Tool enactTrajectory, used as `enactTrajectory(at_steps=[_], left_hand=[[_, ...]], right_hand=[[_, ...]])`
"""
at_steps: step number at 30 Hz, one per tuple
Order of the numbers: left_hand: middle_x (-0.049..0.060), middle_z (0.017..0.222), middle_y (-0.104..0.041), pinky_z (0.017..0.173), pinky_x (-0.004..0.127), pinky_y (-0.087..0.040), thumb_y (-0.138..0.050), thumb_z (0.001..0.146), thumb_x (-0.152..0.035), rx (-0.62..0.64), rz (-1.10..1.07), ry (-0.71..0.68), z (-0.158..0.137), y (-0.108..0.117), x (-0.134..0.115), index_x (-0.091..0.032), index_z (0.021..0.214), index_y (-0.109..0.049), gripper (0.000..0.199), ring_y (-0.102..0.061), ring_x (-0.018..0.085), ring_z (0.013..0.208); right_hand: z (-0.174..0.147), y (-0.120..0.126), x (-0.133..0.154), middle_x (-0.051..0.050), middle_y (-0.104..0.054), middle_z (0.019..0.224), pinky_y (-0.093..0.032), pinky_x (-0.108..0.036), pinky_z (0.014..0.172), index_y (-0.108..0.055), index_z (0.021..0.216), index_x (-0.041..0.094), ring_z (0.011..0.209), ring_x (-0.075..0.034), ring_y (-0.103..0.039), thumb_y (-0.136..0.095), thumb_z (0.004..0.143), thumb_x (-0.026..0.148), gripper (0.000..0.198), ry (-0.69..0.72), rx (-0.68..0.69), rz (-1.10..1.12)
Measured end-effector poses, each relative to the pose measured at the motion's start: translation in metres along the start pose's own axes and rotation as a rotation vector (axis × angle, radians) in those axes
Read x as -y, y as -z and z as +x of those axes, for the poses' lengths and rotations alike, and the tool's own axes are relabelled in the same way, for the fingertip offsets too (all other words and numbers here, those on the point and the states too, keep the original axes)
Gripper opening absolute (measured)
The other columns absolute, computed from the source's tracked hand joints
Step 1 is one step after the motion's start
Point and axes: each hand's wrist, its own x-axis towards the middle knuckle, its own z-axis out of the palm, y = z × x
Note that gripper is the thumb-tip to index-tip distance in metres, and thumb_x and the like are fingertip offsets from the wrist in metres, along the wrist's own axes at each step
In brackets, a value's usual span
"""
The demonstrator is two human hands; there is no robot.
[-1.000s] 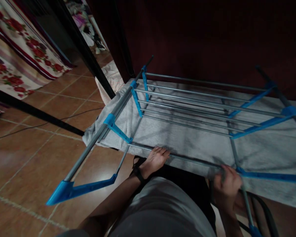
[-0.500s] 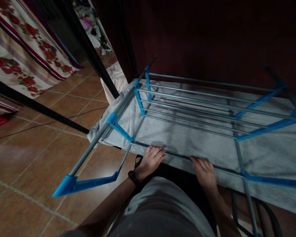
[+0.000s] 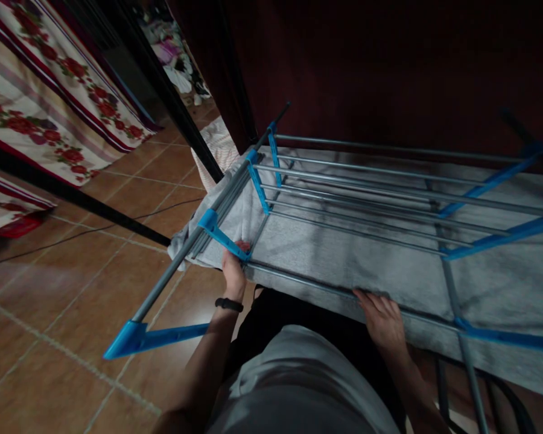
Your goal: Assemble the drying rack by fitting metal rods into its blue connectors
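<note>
A drying rack [image 3: 308,279] of grey metal tubes with blue plastic joints rests on a grey cloth in front of me. My left hand [image 3: 234,274], with a dark band at its wrist, grips the rack's near left corner. Its fingertips show past the lower end of a blue bracket [image 3: 221,235], partly hidden by it. Further right, my right hand [image 3: 382,316] has its fingers curled over the near tube. Several parallel tubes run across the rack beyond both hands.
Under the rack lies the grey cloth [image 3: 317,241]. A dark red panel [image 3: 366,66] rises behind it. Black poles [image 3: 181,108] slant down at the left, near a floral curtain [image 3: 40,114]. A thin cable [image 3: 95,229] crosses the tiled floor [image 3: 63,301].
My left hand has slid left from the near tube to the corner by the blue bracket. My right hand stays on the tube. The view has shifted slightly.
</note>
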Motion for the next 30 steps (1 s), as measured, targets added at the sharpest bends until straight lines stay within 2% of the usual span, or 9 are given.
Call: enactTrajectory(at_steps=[2,4,8,12,16,18,21,26,30], left_hand=[[0.005,0.074,-0.068,0.071,0.03,-0.05,-0.048,0.084,-0.036,0.053,-0.013,0.039,0.009,-0.004,0.004,-0.016,0.077,-0.067,0.029,-0.063,0.018,0.076],[0.004,0.063,-0.063,0.063,0.029,-0.047,-0.046,0.082,-0.035,0.048,-0.024,0.049,0.015,-0.007,0.008,-0.017,0.067,-0.063,0.029,-0.059,0.016,0.064],[0.001,0.052,-0.051,0.052,0.027,-0.038,-0.037,0.085,-0.039,0.032,-0.082,0.066,0.019,-0.013,0.012,-0.02,0.06,-0.055,0.036,-0.047,0.013,0.05],[0.001,0.051,-0.048,0.049,0.026,-0.034,-0.035,0.089,-0.051,0.096,-0.125,0.079,0.018,-0.016,0.01,-0.021,0.056,-0.051,0.048,-0.044,0.012,0.048],[0.0,0.049,-0.046,0.049,0.026,-0.032,-0.036,0.09,-0.057,0.137,-0.169,0.086,0.019,-0.015,0.009,-0.021,0.053,-0.048,0.053,-0.042,0.011,0.047],[0.0,0.049,-0.045,0.049,0.026,-0.033,-0.038,0.09,-0.057,0.15,-0.192,0.093,0.02,-0.014,0.009,-0.021,0.053,-0.047,0.052,-0.041,0.011,0.046],[0.0,0.048,-0.045,0.05,0.026,-0.033,-0.04,0.09,-0.056,0.166,-0.221,0.103,0.021,-0.014,0.01,-0.022,0.054,-0.046,0.05,-0.041,0.011,0.046],[0.0,0.049,-0.046,0.051,0.026,-0.035,-0.04,0.091,-0.059,0.188,-0.257,0.123,0.022,-0.013,0.008,-0.022,0.055,-0.047,0.053,-0.042,0.012,0.047],[0.0,0.049,-0.046,0.052,0.026,-0.035,-0.042,0.092,-0.061,0.202,-0.33,0.172,0.024,-0.013,0.006,-0.022,0.055,-0.045,0.054,-0.043,0.011,0.047]], right_hand=[[-0.001,0.0,0.0,-0.008,-0.071,0.11,-0.04,-0.039,0.081,-0.057,0.136,0.026,0.09,-0.025,-0.061,-0.043,0.093,0.017,0.046,-0.009,0.003,0.009],[-0.002,-0.001,0.0,-0.008,-0.071,0.11,-0.042,-0.04,0.083,-0.058,0.135,0.026,0.092,-0.026,-0.062,-0.043,0.094,0.019,0.044,-0.028,0.001,0.022],[0.007,-0.005,0.014,-0.008,-0.07,0.114,-0.043,-0.045,0.092,-0.054,0.137,0.03,0.101,-0.028,-0.063,-0.041,0.095,0.018,0.046,-0.029,-0.007,0.092],[0.045,-0.011,0.065,-0.008,-0.067,0.122,-0.044,-0.045,0.097,-0.05,0.139,0.031,0.107,-0.026,-0.062,-0.039,0.097,0.018,0.046,0.032,0.079,0.134],[0.103,-0.023,0.134,-0.011,-0.064,0.126,-0.045,-0.041,0.101,-0.045,0.143,0.02,0.111,-0.024,-0.059,-0.037,0.098,0.017,0.046,0.128,0.23,0.136],[0.133,-0.029,0.162,-0.011,-0.063,0.126,-0.046,-0.04,0.099,-0.042,0.144,0.02,0.112,-0.024,-0.059,-0.039,0.099,0.021,0.046,0.159,0.311,0.129],[0.169,-0.035,0.19,-0.013,-0.06,0.13,-0.051,-0.037,0.089,-0.04,0.145,0.021,0.105,-0.023,-0.063,-0.037,0.098,0.017,0.047,0.194,0.443,0.137],[0.193,-0.037,0.205,-0.011,-0.058,0.132,-0.053,-0.038,0.083,-0.04,0.144,0.022,0.099,-0.022,-0.066,-0.028,0.095,0.007,0.053,0.268,0.573,0.171],[0.197,-0.033,0.204,-0.009,-0.056,0.137,-0.051,-0.04,0.088,-0.026,0.153,0.031,0.103,-0.022,-0.066,-0.029,0.093,0.008,0.063,0.253,0.664,0.244]])
